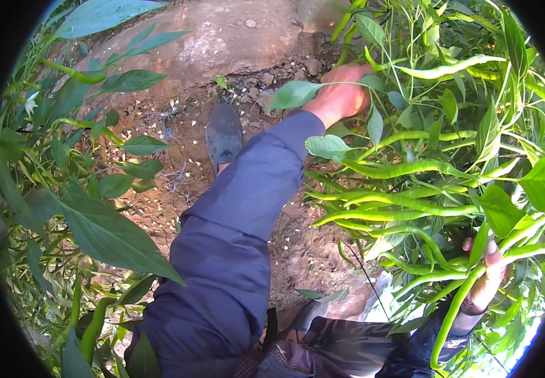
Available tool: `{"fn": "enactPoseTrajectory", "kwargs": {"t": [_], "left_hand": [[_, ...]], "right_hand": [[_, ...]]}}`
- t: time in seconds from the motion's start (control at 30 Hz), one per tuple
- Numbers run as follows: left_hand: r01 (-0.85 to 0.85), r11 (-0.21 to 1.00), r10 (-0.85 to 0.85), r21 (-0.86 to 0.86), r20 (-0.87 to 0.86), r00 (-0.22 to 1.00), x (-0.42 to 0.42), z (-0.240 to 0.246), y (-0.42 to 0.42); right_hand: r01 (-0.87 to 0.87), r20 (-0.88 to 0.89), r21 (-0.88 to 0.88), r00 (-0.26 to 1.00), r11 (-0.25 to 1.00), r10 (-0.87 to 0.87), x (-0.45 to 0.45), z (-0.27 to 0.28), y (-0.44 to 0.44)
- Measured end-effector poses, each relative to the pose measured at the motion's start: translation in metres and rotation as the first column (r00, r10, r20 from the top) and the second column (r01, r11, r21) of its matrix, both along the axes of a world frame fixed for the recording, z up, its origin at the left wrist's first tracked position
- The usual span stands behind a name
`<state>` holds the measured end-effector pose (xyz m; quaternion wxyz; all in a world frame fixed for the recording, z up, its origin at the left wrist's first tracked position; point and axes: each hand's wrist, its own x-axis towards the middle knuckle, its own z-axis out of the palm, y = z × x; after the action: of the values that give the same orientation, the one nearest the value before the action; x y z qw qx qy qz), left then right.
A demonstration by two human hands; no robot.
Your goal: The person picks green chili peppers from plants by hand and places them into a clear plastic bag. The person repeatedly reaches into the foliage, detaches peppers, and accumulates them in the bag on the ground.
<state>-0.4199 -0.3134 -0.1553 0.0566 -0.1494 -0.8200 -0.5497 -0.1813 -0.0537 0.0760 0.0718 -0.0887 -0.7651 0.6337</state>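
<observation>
Long green chili peppers [395, 201] hang in a dense cluster on the leafy plant at the right. My left hand [343, 92] reaches in at the upper middle, against the foliage; leaves hide its fingertips, so its hold cannot be told. A few peppers [347, 40] hang just above it. Low at the right, my right hand [485, 279] is closed around several long green peppers [461, 297], one curving far down past the wrist. Leaves cover part of these fingers.
Pepper plants [107, 227] with broad leaves crowd the left side. Between the rows runs bare soil [159, 189] scattered with small pale petals. A dark shoe [224, 134] stands on it. Earth rises in a smooth mound [206, 42] at the top. A thin dark string [371, 283] slants below the peppers.
</observation>
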Motion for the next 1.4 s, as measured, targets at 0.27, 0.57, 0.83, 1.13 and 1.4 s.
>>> {"fn": "enactPoseTrajectory", "kwargs": {"t": [0.27, 0.57, 0.83, 1.13, 1.4], "left_hand": [[-0.241, 0.97, 0.237, 0.014, -0.262, 0.936, -0.005, -0.018, 0.009], [-0.171, 0.978, 0.192, 0.116, -0.201, 0.961, 0.003, -0.006, -0.008], [-0.054, 0.996, 0.023, -0.066, -0.396, 0.918, 0.009, 0.029, -0.049], [-0.509, 0.831, 0.556, 0.222, -0.337, 0.76, 0.0, 0.067, -0.117], [-0.193, 0.961, 0.162, 0.199, 0.163, 0.973, 0.125, 0.089, -0.101]], "right_hand": [[0.002, -0.02, 0.043, 1.0, 0.999, -0.001, -0.001, -0.001, -0.003], [0.006, -0.03, 0.078, 1.0, 0.997, -0.004, 0.001, -0.01, 0.005], [0.011, -0.072, 0.037, 0.997, 0.999, -0.008, -0.005, -0.009, -0.014], [-0.123, -0.032, 0.012, 0.992, 0.992, 0.123, -0.022, -0.001, -0.016], [-0.301, -0.103, -0.033, 0.949, 0.953, 0.297, -0.019, 0.002, -0.017]]}}
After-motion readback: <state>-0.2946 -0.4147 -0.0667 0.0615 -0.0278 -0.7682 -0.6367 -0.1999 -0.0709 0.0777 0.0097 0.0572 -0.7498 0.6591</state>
